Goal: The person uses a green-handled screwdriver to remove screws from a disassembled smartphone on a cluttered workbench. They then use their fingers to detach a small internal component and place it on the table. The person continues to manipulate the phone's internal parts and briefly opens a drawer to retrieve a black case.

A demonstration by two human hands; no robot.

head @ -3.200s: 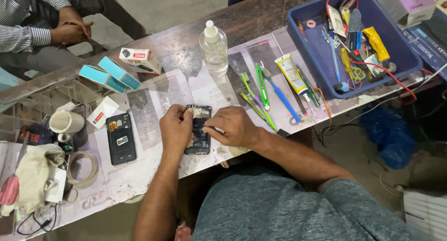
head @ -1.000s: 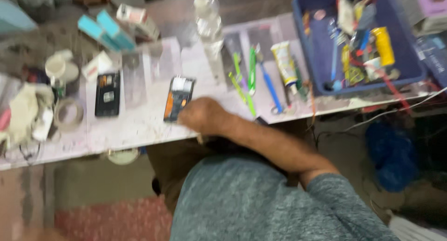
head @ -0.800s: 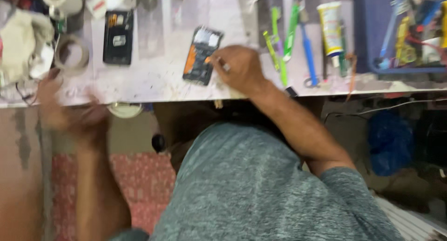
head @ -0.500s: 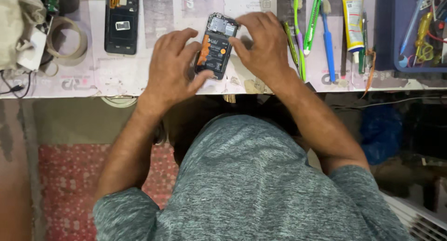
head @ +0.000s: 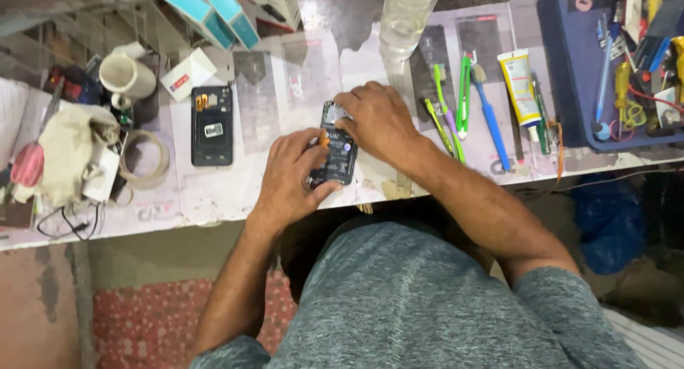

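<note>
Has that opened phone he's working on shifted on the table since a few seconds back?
No. The opened phone lies the same way relative to the back cover on its left and the green tools on its right; only the camera moved.

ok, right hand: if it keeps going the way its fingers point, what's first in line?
Right hand points left across the opened phone. Past that comes bare tabletop, then likely the second black phone, though depth is unclear.

A cluttered workbench seen from above

The bench top (head: pixel 214 198) is covered with pale worn sheets; a red patterned mat (head: pixel 142 312) is laid on the floor below.
</note>
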